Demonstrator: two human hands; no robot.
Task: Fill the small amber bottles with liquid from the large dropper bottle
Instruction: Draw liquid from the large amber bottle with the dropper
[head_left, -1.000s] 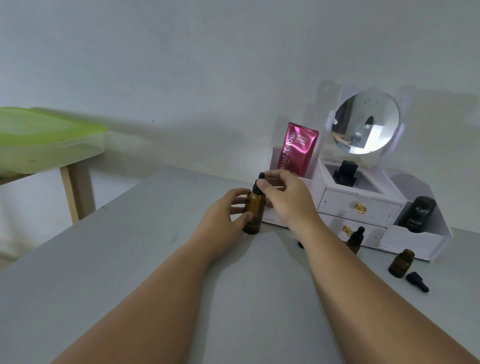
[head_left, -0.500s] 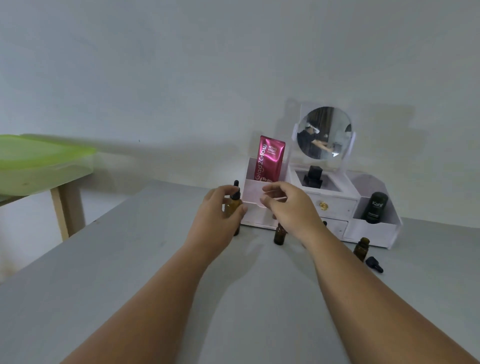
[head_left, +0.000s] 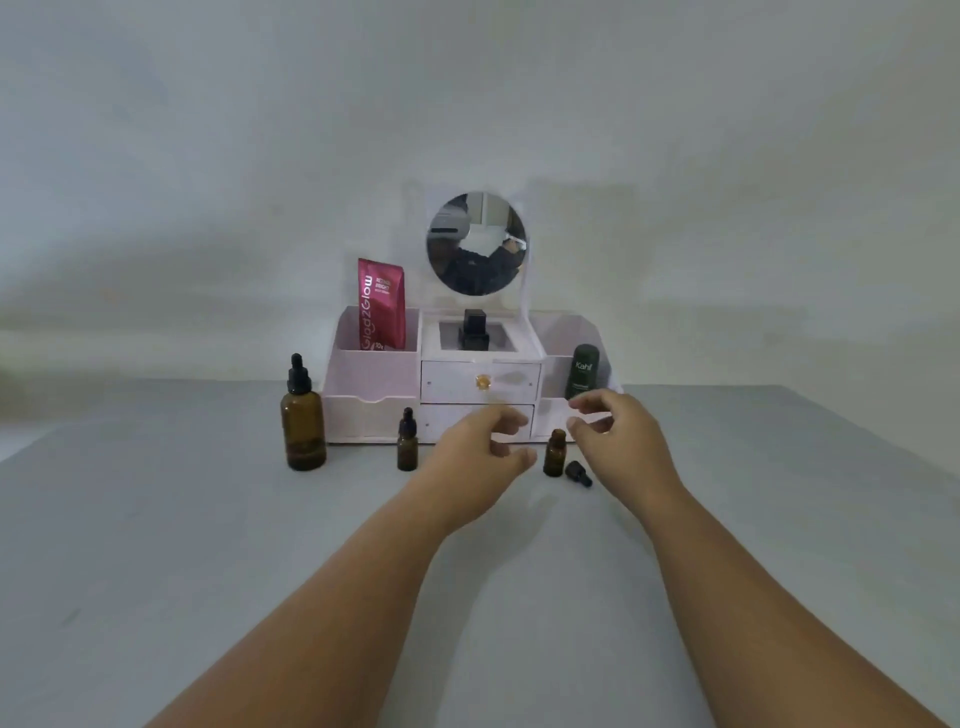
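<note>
Head view. The big bottle (head_left: 303, 421) stands upright on the desk (head_left: 156, 545), long axis vertical, its black dropper top pointing to 12 o'clock. It stands free, at 9 o'clock of the other bottles and just in front of the left corner of the white organiser (head_left: 374, 387).

At 3 o'clock of it, apart, the capped vial (head_left: 407, 440) also stands upright, dropper top up. Further toward 3 o'clock the open vial (head_left: 555, 453) stands upright with its bare mouth pointing up. Its cap (head_left: 578, 473) lies on its side just beside it at about 4 o'clock, long axis running from 10 to 4 o'clock.

The left hand (head_left: 483, 449) hovers between the two vials, fingers (head_left: 511, 418) loosely curled and narrowly parted, holding nothing. The right hand (head_left: 618, 441) hovers at 3 o'clock of the open vial, above the cap, fingers (head_left: 587, 402) loosely curled with a narrow gap, holding nothing. Neither hand touches a vial.

Half a second earlier the left hand gripped the big bottle and the right hand hovered close beside it; now the bottle is set down and both hands have moved toward 3 o'clock, flanking the open vial.

In the organiser: a pink pouch (head_left: 382, 305) in the left bin, a green bottle (head_left: 583, 371) in the right bin, a round mirror (head_left: 477, 243) at 12 o'clock.
</note>
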